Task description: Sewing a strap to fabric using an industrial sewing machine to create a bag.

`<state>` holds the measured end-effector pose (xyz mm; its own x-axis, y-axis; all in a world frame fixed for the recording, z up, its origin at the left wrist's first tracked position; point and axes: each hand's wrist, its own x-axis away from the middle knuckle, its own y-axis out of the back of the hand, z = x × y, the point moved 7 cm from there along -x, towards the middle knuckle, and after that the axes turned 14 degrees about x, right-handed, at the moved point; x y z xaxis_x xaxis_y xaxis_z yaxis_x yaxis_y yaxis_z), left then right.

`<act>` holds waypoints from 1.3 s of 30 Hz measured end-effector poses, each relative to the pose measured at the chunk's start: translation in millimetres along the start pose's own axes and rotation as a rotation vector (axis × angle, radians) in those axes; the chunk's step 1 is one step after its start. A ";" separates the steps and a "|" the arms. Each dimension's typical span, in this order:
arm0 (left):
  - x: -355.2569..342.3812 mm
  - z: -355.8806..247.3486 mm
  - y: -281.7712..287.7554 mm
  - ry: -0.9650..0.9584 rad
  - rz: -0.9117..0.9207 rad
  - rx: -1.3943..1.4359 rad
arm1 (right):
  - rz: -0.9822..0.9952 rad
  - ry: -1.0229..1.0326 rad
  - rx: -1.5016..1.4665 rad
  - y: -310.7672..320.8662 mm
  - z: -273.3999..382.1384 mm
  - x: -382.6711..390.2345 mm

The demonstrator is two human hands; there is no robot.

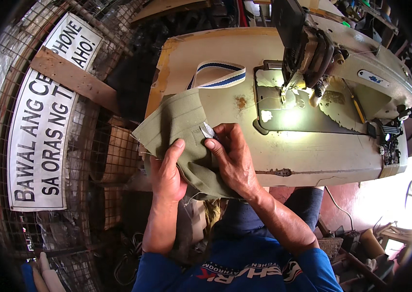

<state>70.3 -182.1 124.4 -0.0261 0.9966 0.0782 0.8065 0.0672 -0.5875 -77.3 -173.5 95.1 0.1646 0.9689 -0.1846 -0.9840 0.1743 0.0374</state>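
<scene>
My left hand (169, 170) grips a piece of olive-green fabric (186, 114) with stitched lines, its thumb pressed on top and its fingers hidden behind. A white webbing strap with a dark blue stripe (223, 75) loops out beyond the cloth's far edge onto the table. In my right hand (232, 155) is a pair of small thread snips (207, 130). Their silver pointed blades touch or nearly touch the cloth beside a small stitched rectangle; the rest is covered by my fingers. Loose threads hang from the cloth's lower edge.
A sewing machine (357, 53) stands at the right of the worn table (308, 151), its lamp lighting the needle plate. A yellow-handled slim tool (357, 104) lies by its base. Wire mesh (94, 194) with a white sign (40, 146) rises on the left.
</scene>
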 end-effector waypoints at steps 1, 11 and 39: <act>0.7 -1.3 -0.6 -0.012 0.005 -0.003 | -0.015 0.014 -0.004 1.6 1.5 0.2; 13.5 -7.2 -6.7 0.026 -0.026 0.111 | 0.162 -0.181 -0.526 24.8 0.0 11.4; -41.0 -96.8 47.5 -0.828 0.066 -1.237 | 0.244 0.425 1.248 34.7 12.4 52.5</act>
<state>166.8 -224.4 171.3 0.0522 0.7683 -0.6380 0.7862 0.3623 0.5006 -102.0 -114.4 98.8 -0.2630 0.9082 -0.3255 -0.2269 0.2697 0.9358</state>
